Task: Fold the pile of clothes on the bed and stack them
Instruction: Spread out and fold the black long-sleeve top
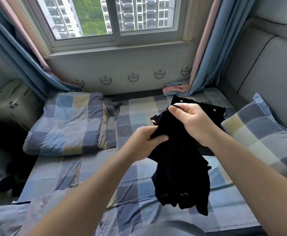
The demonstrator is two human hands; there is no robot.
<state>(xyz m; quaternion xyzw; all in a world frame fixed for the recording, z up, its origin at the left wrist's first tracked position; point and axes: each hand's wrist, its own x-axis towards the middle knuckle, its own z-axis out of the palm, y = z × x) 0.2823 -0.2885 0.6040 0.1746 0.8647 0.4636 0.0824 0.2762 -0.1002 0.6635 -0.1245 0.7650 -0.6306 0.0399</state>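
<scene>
Between both hands [165, 130], black garment [178, 171].

Illegible lettering on bedsheet strip [76, 174]

The hanging garment [178, 167] in the left hand [144, 140] and right hand [192, 120] is black. Beyond the right hand, a folded garment [216, 114] is black with small white marks. The bed sheet [136, 193] below the hands is checked blue, grey and cream.
</scene>
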